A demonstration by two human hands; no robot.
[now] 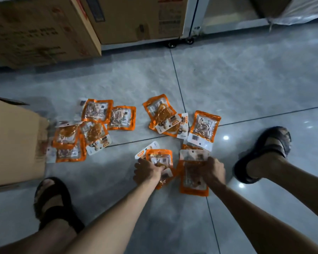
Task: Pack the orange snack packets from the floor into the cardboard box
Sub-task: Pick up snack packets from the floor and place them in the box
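Several orange snack packets lie scattered on the grey tiled floor. One cluster [81, 132] lies beside the cardboard box [13, 142] at the left edge, another cluster [165, 118] sits in the middle, and a single packet [204, 128] lies to its right. My left hand [147, 170] is closed on a small stack of packets [160, 158] near my feet. My right hand [214, 170] grips another packet [193, 184] that rests on the floor, with one more underneath it.
Large closed cartons [44, 28] stand on a wheeled rack along the back. My sandalled left foot [51, 198] is near the box and my right foot [264, 153] is at the right. Bare floor lies between the packets and the cartons.
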